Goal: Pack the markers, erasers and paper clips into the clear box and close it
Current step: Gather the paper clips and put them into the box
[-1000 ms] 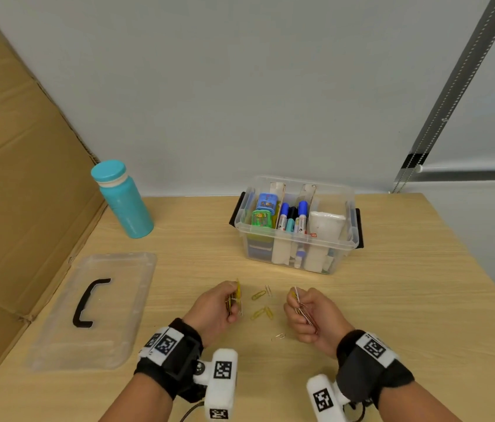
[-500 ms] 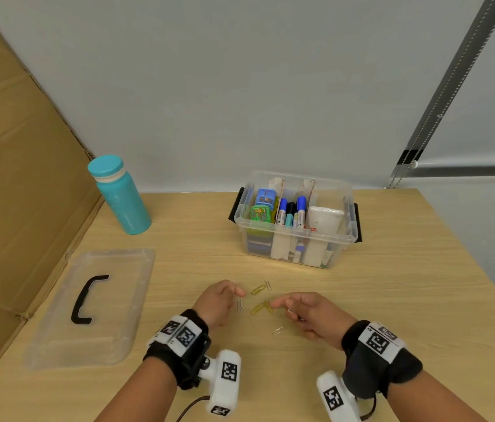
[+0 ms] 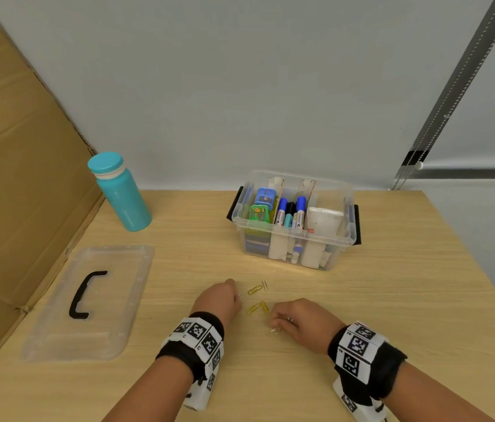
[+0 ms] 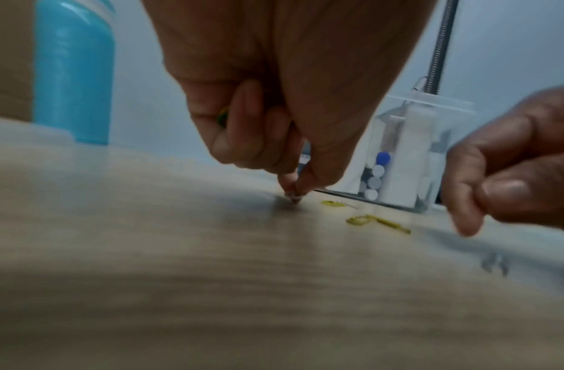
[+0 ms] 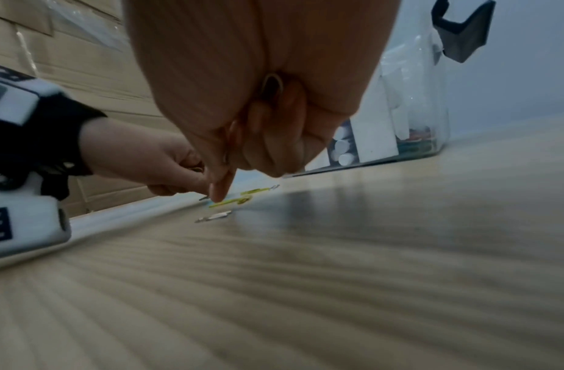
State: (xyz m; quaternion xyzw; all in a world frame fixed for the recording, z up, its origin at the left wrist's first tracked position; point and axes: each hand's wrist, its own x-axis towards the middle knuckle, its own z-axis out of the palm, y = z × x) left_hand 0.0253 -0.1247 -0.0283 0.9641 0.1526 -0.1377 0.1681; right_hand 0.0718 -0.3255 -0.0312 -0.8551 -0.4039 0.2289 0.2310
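Observation:
The clear box (image 3: pixel 293 239) stands open at the back of the table, with markers (image 3: pixel 290 211), erasers (image 3: pixel 260 213) and white packs upright inside. Loose paper clips lie in front of it: yellow ones (image 3: pixel 257 308) and a silver one (image 3: pixel 265 285). My left hand (image 3: pixel 237 295) is down on the table left of them. Its thumb and forefinger pinch a silver clip (image 4: pixel 293 197), and other clips sit in its curled fingers. My right hand (image 3: pixel 276 322) holds clips (image 5: pixel 271 85) in curled fingers, its forefinger pointing down beside another silver clip (image 5: pixel 213 216).
The clear lid (image 3: pixel 88 300) with a black handle lies flat at the left. A teal bottle (image 3: pixel 120 191) stands at the back left beside a cardboard wall (image 3: pixel 18 178). The table's right edge (image 3: pixel 483 284) runs close to the box.
Both hands have dropped from a raised hold to the table top. The left now pinches a silver clip; the right has drawn back toward the near silver clip.

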